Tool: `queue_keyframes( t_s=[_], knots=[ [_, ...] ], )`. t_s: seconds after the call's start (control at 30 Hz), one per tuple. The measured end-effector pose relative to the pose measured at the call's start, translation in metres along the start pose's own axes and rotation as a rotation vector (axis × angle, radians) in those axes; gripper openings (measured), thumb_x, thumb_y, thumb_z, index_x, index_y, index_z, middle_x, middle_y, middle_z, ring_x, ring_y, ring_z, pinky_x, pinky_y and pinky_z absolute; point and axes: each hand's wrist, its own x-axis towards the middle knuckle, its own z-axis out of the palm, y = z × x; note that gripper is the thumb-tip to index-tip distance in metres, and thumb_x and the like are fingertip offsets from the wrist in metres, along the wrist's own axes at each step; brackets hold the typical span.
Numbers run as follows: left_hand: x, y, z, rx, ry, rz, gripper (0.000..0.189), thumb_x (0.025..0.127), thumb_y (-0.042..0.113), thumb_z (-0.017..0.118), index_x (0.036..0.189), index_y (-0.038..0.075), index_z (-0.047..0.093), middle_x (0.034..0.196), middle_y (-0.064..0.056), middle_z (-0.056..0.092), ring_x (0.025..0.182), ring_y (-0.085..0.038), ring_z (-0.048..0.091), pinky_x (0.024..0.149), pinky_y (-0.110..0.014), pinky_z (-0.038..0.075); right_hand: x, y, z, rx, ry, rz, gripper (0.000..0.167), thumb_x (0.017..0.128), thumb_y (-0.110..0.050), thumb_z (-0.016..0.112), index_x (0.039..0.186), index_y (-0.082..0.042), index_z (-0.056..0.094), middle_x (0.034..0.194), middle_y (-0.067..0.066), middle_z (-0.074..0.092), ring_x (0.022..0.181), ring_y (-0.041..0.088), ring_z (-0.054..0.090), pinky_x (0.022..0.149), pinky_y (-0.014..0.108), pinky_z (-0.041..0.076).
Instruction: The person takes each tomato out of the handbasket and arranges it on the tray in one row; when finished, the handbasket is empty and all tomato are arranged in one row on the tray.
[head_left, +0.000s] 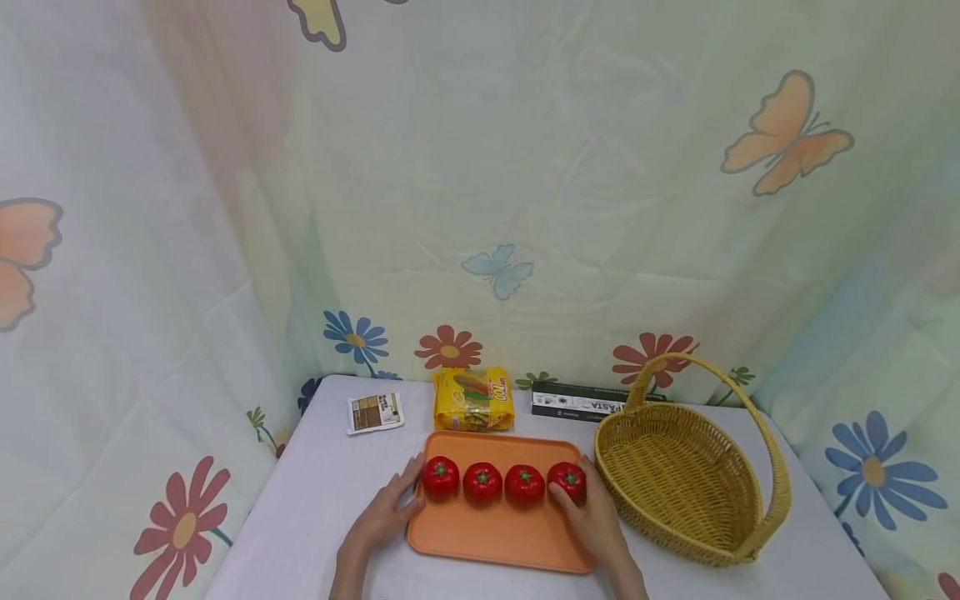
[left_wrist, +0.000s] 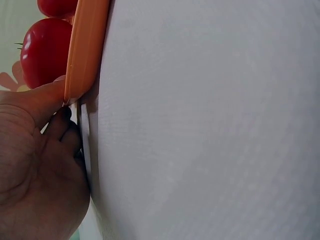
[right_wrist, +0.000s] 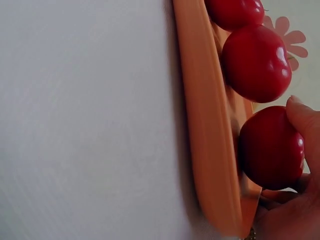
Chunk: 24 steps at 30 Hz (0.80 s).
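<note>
Several red tomatoes [head_left: 482,482] sit in a row on an orange tray [head_left: 495,537]. At the tray's left edge is my left hand [head_left: 381,518]. Its thumb lies over the rim of the tray [left_wrist: 86,50] in the left wrist view, with the fingers on the outer side, partly hidden. My right hand [head_left: 596,512] holds the rightmost tomato [head_left: 567,479]. In the right wrist view, the thumb rests on that tomato [right_wrist: 271,150] and the fingers curl behind it, partly out of sight. The tomato stays low, over the tray's right end.
Just right of the tray stands a wicker basket [head_left: 678,533] with a tall handle. Behind the tray lie a yellow food packet [head_left: 474,402] and a dark pasta box [head_left: 573,402]. A small white and brown sachet [head_left: 375,413] is at the back left. A patterned curtain [head_left: 525,167] encloses the table.
</note>
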Motion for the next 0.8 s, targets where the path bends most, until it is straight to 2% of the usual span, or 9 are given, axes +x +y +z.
queue_keyframes(
  t_s=[0.17,0.8],
  knots=[
    [0.0004,-0.0008,0.0005,-0.005,0.003,0.001,0.077,0.103,0.023,0.072,0.171,0.028,0.035,0.176,-0.009,0.032,0.165,-0.042,0.018,0.131,-0.069,0.012,-0.0009,-0.0034,0.0012,-0.014,-0.006,0.013,0.084,0.104,-0.037,0.074,0.161,0.01,0.034,0.17,0.037,0.026,0.156,0.057,0.029,0.125,0.069,0.029],
    [-0.002,0.0004,-0.0001,0.001,0.011,0.001,0.076,0.104,0.022,0.072,0.171,0.029,0.035,0.176,-0.008,0.032,0.165,-0.042,0.018,0.131,-0.068,0.014,-0.0031,-0.0049,0.0012,-0.024,0.01,0.001,0.076,0.103,-0.032,0.075,0.156,0.01,0.041,0.167,0.038,0.03,0.154,0.057,0.032,0.125,0.069,0.03]
  ],
)
